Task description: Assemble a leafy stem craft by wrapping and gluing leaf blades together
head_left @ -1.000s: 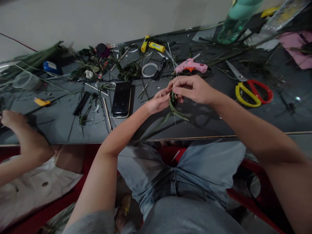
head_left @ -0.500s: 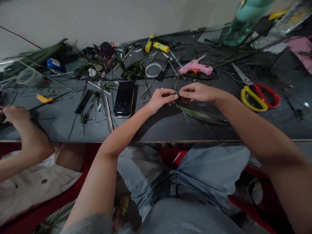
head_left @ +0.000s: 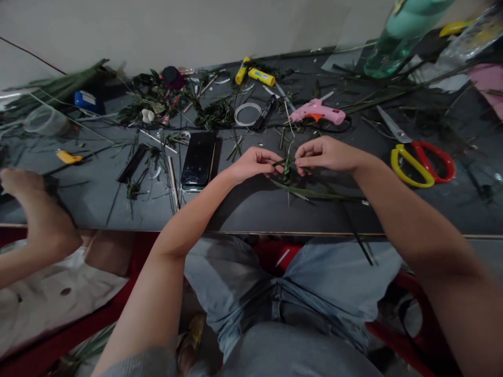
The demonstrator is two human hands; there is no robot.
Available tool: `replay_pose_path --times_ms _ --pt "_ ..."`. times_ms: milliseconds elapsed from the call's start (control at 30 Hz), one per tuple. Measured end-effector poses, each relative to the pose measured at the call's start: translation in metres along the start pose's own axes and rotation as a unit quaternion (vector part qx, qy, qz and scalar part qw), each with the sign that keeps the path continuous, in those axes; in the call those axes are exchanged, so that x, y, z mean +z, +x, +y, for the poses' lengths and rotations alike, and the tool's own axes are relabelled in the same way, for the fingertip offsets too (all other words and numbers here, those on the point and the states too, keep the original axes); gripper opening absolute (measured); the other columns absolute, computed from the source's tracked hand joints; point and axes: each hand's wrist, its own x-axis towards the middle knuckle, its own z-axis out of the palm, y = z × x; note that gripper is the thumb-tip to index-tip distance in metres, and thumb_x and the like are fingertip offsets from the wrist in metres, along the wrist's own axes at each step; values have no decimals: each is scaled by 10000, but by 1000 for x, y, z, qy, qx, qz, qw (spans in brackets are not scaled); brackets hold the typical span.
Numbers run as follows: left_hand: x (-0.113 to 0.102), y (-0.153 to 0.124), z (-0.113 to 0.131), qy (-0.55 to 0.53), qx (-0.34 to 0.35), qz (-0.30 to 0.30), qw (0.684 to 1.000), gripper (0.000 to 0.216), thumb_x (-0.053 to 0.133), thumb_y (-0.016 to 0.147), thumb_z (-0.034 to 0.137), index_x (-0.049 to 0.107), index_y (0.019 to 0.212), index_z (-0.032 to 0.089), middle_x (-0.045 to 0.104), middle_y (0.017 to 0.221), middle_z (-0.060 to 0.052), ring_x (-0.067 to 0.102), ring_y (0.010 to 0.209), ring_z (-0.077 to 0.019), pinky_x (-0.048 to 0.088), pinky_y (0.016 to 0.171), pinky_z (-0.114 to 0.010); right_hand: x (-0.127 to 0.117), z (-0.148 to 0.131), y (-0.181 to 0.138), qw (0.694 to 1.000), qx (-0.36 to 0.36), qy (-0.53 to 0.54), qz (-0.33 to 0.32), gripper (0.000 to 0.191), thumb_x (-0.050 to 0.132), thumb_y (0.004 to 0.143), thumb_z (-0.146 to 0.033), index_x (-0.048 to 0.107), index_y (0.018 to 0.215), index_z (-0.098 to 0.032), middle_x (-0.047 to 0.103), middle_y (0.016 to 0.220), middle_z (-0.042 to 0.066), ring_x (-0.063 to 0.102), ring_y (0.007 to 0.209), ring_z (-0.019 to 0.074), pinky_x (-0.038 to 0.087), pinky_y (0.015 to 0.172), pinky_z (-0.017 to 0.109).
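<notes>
A small bundle of folded green leaf [head_left: 287, 170] is held up between my two hands above the dark table. My left hand [head_left: 257, 161] pinches a leaf strip at the bundle's left side, thumb against forefinger. On the other side, my right hand [head_left: 324, 153] has thumb and fingertips closed at the bundle's right edge; what exactly lies between them is too small to see. A thin pale wire [head_left: 291, 137] rises from the top of the bundle. Long leaf strips [head_left: 314, 193] extend below it to the right, under my right wrist.
A pink glue gun [head_left: 319, 112] lies behind my right hand, scissors [head_left: 422, 163] to the right. Left are a phone [head_left: 198, 159], sticks and leaf scraps. Glue sticks [head_left: 261, 77], a tape roll [head_left: 247, 113] and a green bottle [head_left: 393, 47] stand farther back. Another person's hand [head_left: 21, 180] is far left.
My hands have parted slightly, so the leaf bundle between them shows more. The pale wire now stands out clearly above it. The other person's hand at far left has shifted a little.
</notes>
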Motion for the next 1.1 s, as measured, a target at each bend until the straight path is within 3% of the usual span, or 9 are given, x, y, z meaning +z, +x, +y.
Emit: replay_pose_path --times_ms 167,300,400,500,600,700,800,933,1100 --pt "1 -3 2 5 -6 13 1000 299 645 564 158 813 810 148 787 713 -29 650 521 -92 453 450 -178 -27 -4 -2 998 7 -57 -28 323 812 788 -505 704 794 -200 729 725 4 636 620 106 467 564 225" --pt "-1 -7 5 -43 11 -12 999 322 680 576 258 814 846 147 771 676 -44 662 520 -128 469 468 -220 -42 2 1 1000 -1 -17 18 422 828 767 -578 655 831 -198 701 723 20 634 593 131 486 531 254" --pt "-3 -7 6 -69 34 -23 997 449 679 658 572 792 746 147 748 651 -85 676 539 -165 472 478 -264 -28 10 10 992 -45 90 73 501 811 753 -645 580 868 -216 662 737 14 654 639 168 507 522 274" --pt "-2 -3 2 -61 41 -17 997 688 595 681 834 736 635 162 701 594 -89 638 491 -160 406 430 -267 2 16 22 976 -95 184 65 507 820 749 -633 549 867 -221 649 815 10 652 742 166 541 592 276" --pt "3 0 -4 -1 90 75 993 675 665 685 836 663 552 174 548 441 -9 485 380 -87 290 398 -238 24 16 32 965 -142 216 45 479 814 775 -605 563 861 -206 623 814 -4 601 732 122 521 644 241" --pt "8 2 -8 63 193 194 960 657 753 666 764 552 473 169 425 413 48 350 396 -29 264 441 -223 30 15 37 962 -175 206 45 462 805 792 -596 591 847 -190 594 803 -12 558 721 99 481 655 215" --pt "9 4 -12 73 249 230 938 571 834 605 708 630 613 175 524 556 38 431 518 -45 344 517 -216 28 14 42 957 -211 180 85 448 776 821 -604 614 877 -189 568 805 -19 525 722 92 437 667 210" --pt "4 8 -21 79 285 192 936 550 812 676 688 724 972 233 671 876 -21 613 781 -122 470 676 -251 27 11 47 954 -255 94 126 458 722 852 -632 601 860 -191 552 879 5 524 796 116 435 731 243" --pt "3 6 -26 182 327 201 905 557 698 820 662 688 1236 291 616 1291 -86 615 1118 -219 502 788 -299 37 10 49 957 -235 66 157 452 815 734 -572 568 817 -203 545 894 18 526 833 159 447 759 294"
